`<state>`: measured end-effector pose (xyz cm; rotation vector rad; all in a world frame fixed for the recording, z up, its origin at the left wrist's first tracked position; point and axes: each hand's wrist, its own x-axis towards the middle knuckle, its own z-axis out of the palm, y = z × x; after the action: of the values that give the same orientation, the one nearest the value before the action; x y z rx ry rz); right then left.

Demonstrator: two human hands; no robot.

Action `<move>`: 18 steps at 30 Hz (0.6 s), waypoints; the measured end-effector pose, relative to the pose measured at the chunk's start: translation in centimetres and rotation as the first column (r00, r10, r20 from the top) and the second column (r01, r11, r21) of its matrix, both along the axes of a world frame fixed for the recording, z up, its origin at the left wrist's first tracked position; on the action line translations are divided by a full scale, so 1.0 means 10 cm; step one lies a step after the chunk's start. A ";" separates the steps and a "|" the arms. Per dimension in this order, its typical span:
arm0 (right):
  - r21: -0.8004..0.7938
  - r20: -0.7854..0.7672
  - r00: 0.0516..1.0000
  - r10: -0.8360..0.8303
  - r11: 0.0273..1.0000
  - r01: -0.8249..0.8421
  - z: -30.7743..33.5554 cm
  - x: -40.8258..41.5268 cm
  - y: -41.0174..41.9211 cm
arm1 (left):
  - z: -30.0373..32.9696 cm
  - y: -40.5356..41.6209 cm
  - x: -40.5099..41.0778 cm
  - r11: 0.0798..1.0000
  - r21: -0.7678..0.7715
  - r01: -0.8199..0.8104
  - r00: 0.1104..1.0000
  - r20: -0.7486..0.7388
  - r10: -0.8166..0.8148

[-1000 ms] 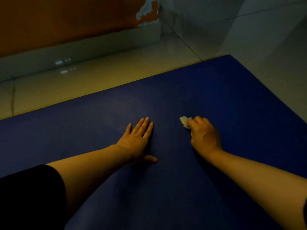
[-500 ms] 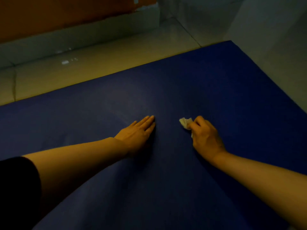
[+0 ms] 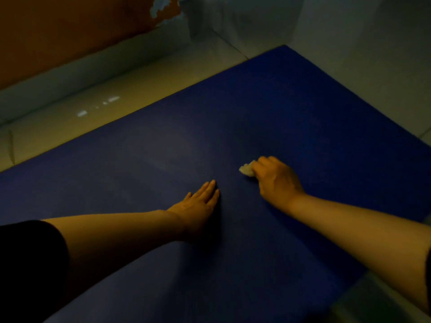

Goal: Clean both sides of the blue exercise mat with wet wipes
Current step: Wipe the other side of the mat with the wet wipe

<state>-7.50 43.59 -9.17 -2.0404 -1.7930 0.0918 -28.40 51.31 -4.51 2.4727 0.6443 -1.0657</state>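
Your left hand (image 3: 198, 203) lies flat on the mat (image 3: 291, 117), fingers straight and together, palm down. Your right hand (image 3: 275, 178) is just to its right and a little farther out, fingers curled round a crumpled wipe (image 3: 247, 170) pressed to the mat. The mat lies spread on the floor (image 3: 93, 108).

The blue exercise mat (image 3: 268, 117) lies flat on the tiled floor (image 3: 98, 113). The left hand (image 3: 198, 206) rests on it, fingers straight, while the right hand (image 3: 272, 177) grips a crumpled wet wipe (image 3: 247, 170) against the mat.
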 end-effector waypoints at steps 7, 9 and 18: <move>-0.012 -0.047 0.962 0.270 0.963 -0.271 0.02 -0.44 -0.39 | -0.06 0.00 -0.01 1.000 0.014 0.013 1.000 -0.002 -0.013; -0.079 -0.059 0.994 0.089 0.992 -0.094 0.02 -0.20 -0.23 | -0.06 0.01 -0.01 1.000 -0.001 0.011 1.000 -0.006 -0.011; -0.036 -0.081 0.983 0.167 0.985 -0.171 -0.05 -0.52 -0.49 | -0.02 0.00 0.00 1.000 -0.004 0.026 0.999 -0.027 -0.026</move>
<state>-12.71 38.71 -9.62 -1.8821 -1.9277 0.2574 -28.44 51.28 -4.68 2.4741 0.6191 -1.1107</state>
